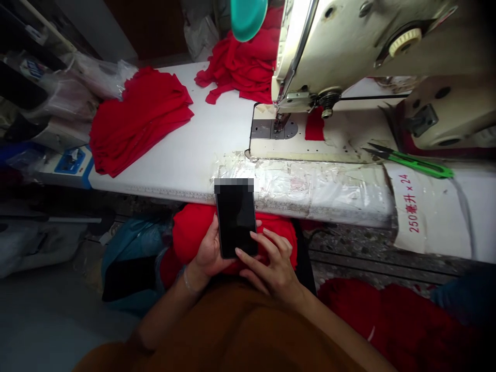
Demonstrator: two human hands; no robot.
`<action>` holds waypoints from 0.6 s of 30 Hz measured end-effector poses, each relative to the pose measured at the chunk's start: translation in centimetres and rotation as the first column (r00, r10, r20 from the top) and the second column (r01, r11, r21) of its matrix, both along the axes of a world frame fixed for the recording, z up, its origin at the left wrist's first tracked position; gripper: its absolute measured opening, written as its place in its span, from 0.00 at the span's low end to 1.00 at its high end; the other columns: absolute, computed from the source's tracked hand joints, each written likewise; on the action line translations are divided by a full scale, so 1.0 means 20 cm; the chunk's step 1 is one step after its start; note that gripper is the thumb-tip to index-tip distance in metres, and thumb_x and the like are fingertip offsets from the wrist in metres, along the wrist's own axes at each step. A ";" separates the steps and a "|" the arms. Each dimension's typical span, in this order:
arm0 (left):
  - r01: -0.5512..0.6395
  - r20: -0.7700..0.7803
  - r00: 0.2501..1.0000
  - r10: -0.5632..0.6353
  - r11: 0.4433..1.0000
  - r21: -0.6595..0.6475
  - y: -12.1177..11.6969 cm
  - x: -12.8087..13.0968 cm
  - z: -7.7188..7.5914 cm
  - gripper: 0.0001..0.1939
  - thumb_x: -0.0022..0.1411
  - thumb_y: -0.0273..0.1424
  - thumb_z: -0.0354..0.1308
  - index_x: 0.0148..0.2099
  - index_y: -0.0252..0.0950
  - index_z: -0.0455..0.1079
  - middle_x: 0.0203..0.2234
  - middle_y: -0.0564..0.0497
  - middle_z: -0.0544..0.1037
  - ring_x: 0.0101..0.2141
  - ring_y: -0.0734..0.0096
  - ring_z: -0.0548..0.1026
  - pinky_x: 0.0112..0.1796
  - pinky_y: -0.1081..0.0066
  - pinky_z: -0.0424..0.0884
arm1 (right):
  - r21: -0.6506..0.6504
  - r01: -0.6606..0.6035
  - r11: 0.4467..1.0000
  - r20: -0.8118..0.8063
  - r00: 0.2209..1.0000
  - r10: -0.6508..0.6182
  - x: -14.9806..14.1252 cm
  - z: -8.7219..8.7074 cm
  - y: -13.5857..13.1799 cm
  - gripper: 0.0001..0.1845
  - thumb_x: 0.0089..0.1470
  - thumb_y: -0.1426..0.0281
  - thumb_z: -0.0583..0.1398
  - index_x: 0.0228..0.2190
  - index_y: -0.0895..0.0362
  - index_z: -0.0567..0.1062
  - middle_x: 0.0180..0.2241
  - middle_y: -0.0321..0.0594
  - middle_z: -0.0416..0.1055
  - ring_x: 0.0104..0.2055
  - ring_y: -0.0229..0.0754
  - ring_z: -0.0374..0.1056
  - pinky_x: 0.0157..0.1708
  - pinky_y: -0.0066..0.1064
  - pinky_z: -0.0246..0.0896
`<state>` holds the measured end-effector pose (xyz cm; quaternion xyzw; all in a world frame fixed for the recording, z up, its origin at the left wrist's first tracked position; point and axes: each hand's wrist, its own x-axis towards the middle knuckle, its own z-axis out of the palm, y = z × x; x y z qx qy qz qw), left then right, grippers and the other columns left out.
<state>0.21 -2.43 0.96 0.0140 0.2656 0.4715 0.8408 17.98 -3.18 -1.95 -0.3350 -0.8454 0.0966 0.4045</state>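
Note:
My left hand (211,250) holds a black smartphone (236,219) upright above my lap, its top edge blurred out. My right hand (271,263) sits beside it, with fingertips touching the phone's lower right corner. Under both hands lies a bunched red cloth (194,232). Beyond them, an industrial sewing machine (349,51) stands on a white table (201,124), its needle and presser foot (282,121) down at the plate. A folded stack of red fabric (139,119) and a loose red heap (240,67) lie on the tabletop, out of reach of neither hand's contact.
Green-handled scissors (411,163) lie at the table's right. Clear plastic sheeting (310,188) is taped along the front edge. A teal object (248,18) hangs at the top. More red cloth (387,320) lies low at the right, and plastic-wrapped bags (58,93) crowd the left.

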 end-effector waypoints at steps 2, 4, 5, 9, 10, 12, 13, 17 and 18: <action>0.010 0.006 1.000 -0.010 1.000 0.004 0.01 0.00 0.00 0.40 0.71 0.52 0.29 0.62 0.30 0.67 0.60 0.34 0.68 0.61 0.45 0.64 0.59 0.42 0.59 | 0.005 0.010 1.000 0.001 1.000 -0.010 0.00 0.00 0.00 0.15 0.57 0.64 0.63 0.47 0.50 0.77 0.54 0.49 0.63 0.60 0.55 0.56 0.54 0.51 0.58; 0.016 0.014 1.000 -0.016 1.000 0.006 0.01 0.00 0.00 0.40 0.71 0.52 0.28 0.62 0.30 0.67 0.60 0.34 0.68 0.61 0.45 0.64 0.59 0.42 0.58 | -0.001 0.014 1.000 0.002 1.000 -0.014 0.00 0.00 0.00 0.16 0.57 0.64 0.63 0.47 0.51 0.77 0.54 0.49 0.63 0.60 0.56 0.56 0.54 0.51 0.58; 0.017 0.018 1.000 -0.017 1.000 0.007 0.01 0.00 0.00 0.40 0.71 0.52 0.27 0.62 0.30 0.67 0.61 0.34 0.67 0.61 0.45 0.64 0.59 0.41 0.58 | -0.006 0.012 1.000 0.002 1.000 -0.012 0.00 0.00 -0.01 0.16 0.57 0.64 0.63 0.47 0.51 0.77 0.54 0.49 0.63 0.60 0.56 0.56 0.54 0.51 0.57; 0.006 0.014 1.000 -0.006 1.000 0.000 0.00 0.01 0.00 0.40 0.71 0.52 0.28 0.63 0.31 0.66 0.61 0.34 0.66 0.62 0.43 0.63 0.58 0.39 0.59 | -0.030 0.002 1.000 -0.001 1.000 -0.002 0.01 0.00 -0.01 0.17 0.56 0.64 0.64 0.48 0.51 0.77 0.55 0.50 0.62 0.60 0.56 0.56 0.55 0.51 0.56; 0.002 0.009 1.000 -0.002 1.000 -0.003 -0.01 0.01 0.00 0.39 0.71 0.52 0.28 0.64 0.32 0.66 0.61 0.34 0.66 0.62 0.43 0.63 0.58 0.38 0.59 | -0.031 0.000 1.000 -0.002 1.000 0.000 0.01 -0.01 -0.01 0.17 0.56 0.64 0.64 0.48 0.50 0.77 0.55 0.50 0.62 0.60 0.56 0.56 0.55 0.51 0.56; -0.005 -0.001 1.000 0.005 1.000 -0.001 -0.01 0.00 -0.01 0.39 0.71 0.53 0.29 0.64 0.32 0.65 0.62 0.34 0.66 0.62 0.42 0.63 0.58 0.38 0.59 | -0.029 -0.003 1.000 -0.005 1.000 0.003 0.01 -0.01 -0.01 0.16 0.57 0.64 0.63 0.48 0.50 0.77 0.55 0.50 0.62 0.60 0.56 0.55 0.55 0.51 0.56; -0.006 -0.004 1.000 0.006 1.000 0.006 -0.01 0.00 -0.02 0.39 0.71 0.53 0.30 0.64 0.32 0.65 0.62 0.34 0.65 0.62 0.42 0.63 0.58 0.38 0.59 | -0.026 -0.003 1.000 -0.008 1.000 0.003 0.01 -0.01 -0.01 0.16 0.57 0.64 0.63 0.48 0.50 0.77 0.55 0.50 0.62 0.60 0.56 0.55 0.55 0.51 0.56; 0.012 0.001 1.000 -0.012 0.999 0.042 0.00 -0.01 -0.04 0.38 0.71 0.53 0.31 0.63 0.32 0.66 0.63 0.35 0.65 0.62 0.42 0.62 0.58 0.38 0.58 | -0.028 -0.001 1.000 -0.005 1.000 0.001 0.00 -0.01 0.00 0.16 0.57 0.64 0.63 0.48 0.50 0.76 0.55 0.50 0.62 0.60 0.57 0.56 0.54 0.51 0.57; 0.019 0.000 1.000 -0.019 0.999 0.042 0.00 -0.01 -0.04 0.38 0.71 0.53 0.31 0.63 0.32 0.66 0.63 0.35 0.64 0.63 0.42 0.61 0.58 0.38 0.58 | -0.030 0.000 1.000 -0.004 1.000 0.000 0.00 -0.01 0.01 0.16 0.57 0.64 0.63 0.48 0.50 0.76 0.55 0.50 0.62 0.60 0.57 0.56 0.54 0.52 0.57</action>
